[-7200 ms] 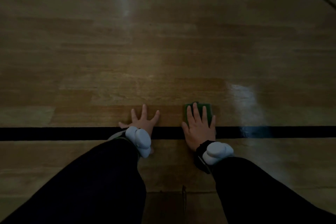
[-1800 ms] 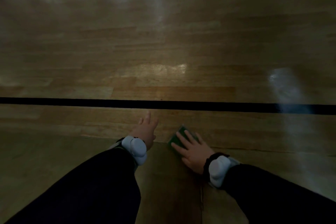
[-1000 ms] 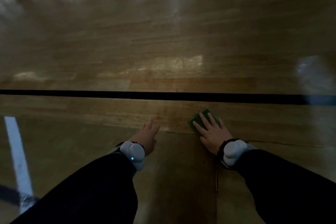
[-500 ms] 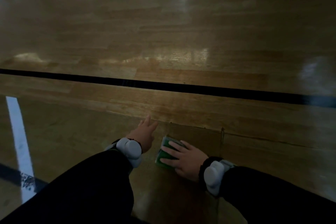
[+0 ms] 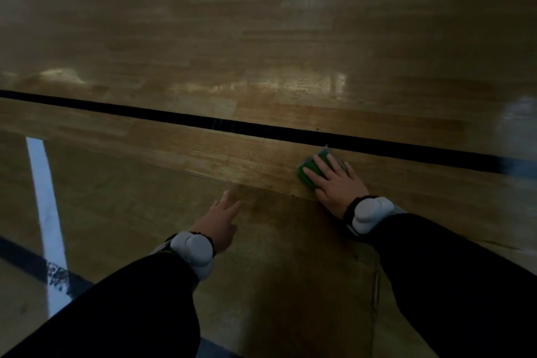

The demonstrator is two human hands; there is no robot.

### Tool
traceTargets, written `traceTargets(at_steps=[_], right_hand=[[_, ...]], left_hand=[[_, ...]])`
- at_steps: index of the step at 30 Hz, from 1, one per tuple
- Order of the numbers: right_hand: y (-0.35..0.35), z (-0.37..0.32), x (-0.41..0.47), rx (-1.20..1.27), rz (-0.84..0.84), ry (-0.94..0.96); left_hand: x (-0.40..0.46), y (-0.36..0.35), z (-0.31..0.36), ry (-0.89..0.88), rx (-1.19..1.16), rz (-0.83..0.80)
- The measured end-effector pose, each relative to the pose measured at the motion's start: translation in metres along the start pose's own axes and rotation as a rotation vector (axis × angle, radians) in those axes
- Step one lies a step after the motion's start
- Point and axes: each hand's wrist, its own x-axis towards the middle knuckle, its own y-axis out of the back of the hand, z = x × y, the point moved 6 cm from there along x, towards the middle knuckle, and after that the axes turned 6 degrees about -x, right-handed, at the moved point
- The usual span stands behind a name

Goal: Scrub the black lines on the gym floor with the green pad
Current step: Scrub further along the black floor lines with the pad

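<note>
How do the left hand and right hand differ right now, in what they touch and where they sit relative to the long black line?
The right hand lies flat on the green pad, pressing it to the floor; the left hand holds nothing, fingers straight. The right hand is right next to the long black line, the pad's far corner at its edge; the left hand sits well short of it, nearer the body. Both wear a white wrist device over a dark sleeve.
</note>
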Motion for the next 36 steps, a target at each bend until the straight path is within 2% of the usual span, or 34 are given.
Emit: traceTargets(at_steps=[4, 8, 11, 14, 17, 29, 36], right_hand=[[0.011, 0.021, 0.019, 0.038, 0.035, -0.138], [0.011, 0.020, 0.025, 0.045, 0.013, -0.180], [0.013, -0.004, 0.030, 0.001, 0.007, -0.061], [0.008, -0.063, 0.031, -0.045, -0.006, 0.153], [0.001, -0.109, 0.034, -0.085, 0.001, 0.245], [0.006, -0.095, 0.061, -0.036, 0.078, 0.235], [0.027, -0.072, 0.098, 0.010, 0.098, 0.152]], left_hand=[[0.011, 0.002, -0.005, -0.019, -0.005, 0.009], [0.026, 0.010, -0.006, -0.037, -0.027, 0.034], [0.040, 0.021, -0.012, -0.049, -0.008, 0.079], [0.053, 0.031, -0.019, -0.033, 0.014, 0.091], [0.067, 0.041, -0.029, 0.002, 0.032, 0.072], [0.117, 0.080, -0.034, 0.098, 0.175, 0.035], [0.147, 0.090, -0.039, 0.058, 0.264, -0.055]])
